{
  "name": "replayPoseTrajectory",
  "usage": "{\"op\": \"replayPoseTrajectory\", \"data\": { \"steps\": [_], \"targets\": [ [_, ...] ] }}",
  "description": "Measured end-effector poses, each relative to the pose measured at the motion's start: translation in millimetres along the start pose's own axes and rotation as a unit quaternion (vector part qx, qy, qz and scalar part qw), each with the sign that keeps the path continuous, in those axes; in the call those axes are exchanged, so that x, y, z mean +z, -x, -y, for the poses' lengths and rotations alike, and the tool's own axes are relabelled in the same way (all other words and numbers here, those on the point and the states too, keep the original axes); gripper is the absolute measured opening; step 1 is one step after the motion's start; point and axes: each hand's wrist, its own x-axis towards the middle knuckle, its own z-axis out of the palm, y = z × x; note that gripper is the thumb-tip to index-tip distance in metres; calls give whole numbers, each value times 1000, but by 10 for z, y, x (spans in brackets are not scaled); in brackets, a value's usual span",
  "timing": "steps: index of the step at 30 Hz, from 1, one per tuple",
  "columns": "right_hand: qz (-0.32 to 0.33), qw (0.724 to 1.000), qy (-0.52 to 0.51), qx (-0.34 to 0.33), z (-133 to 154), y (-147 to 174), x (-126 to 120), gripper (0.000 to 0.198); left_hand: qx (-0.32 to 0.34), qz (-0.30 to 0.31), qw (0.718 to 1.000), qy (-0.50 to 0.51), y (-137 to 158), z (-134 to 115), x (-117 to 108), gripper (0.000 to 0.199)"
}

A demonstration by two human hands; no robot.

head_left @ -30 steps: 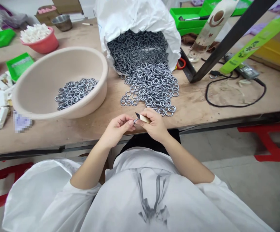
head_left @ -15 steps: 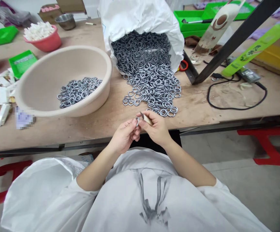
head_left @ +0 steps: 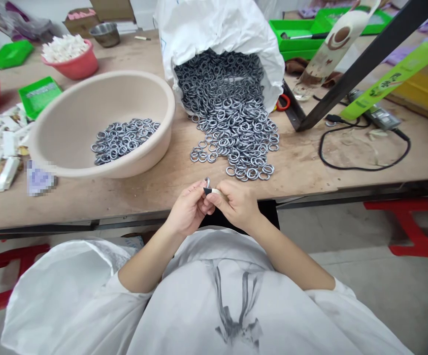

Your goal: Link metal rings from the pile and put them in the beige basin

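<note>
Between the fingertips of my left hand a grey metal ring is pinched. My right hand is closed around a small knife with a dark, angled blade and a pale handle. The blade lies against or just in front of the ring; exact contact cannot be made out. Both hands are at the table's front edge, close to my body. Beyond them, a pile of metal rings spills out of a white sack. More rings lie in the beige basin to the left.
White pieces are heaped at the left, near a green tray and a red bowl. At the right a dark metal bar slants over the table, beside a black cable. A red stool stands below.
My right hand has turned and brought the blade down and left to the ring. The left hand still pinches the ring. The whole view has shifted slightly.
</note>
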Motion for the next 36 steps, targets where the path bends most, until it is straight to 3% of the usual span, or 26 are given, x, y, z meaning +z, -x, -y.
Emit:
{"op": "replayPoseTrajectory", "data": {
  "steps": [4,6,10,13,16,22,29,36],
  "targets": [
    [-59,991,24,122,-188,-101,-122,54,-33,39,999,-14,63,18,-23,39],
    [-59,986,54,149,-235,-197,-192,51,-25,30,999,-18,58,26,-69,38],
    [4,977,175,120,-222,-512,-190,35,6,-10,1000,-26,-28,22,-198,26],
    [77,951,277,111,-225,-771,-77,33,16,-40,999,-11,-75,1,-269,34],
    [117,932,324,113,-254,-911,5,26,17,-67,998,11,-82,-27,-315,28],
    [76,944,301,113,-257,-819,-40,29,17,-82,996,31,-149,-69,-336,18],
    [111,928,338,109,-301,-793,16,29,10,-31,999,10,-202,-47,-286,23],
    [121,942,295,103,-350,-763,29,31,28,-79,996,-17,-190,-33,-336,17]
  ]
}}
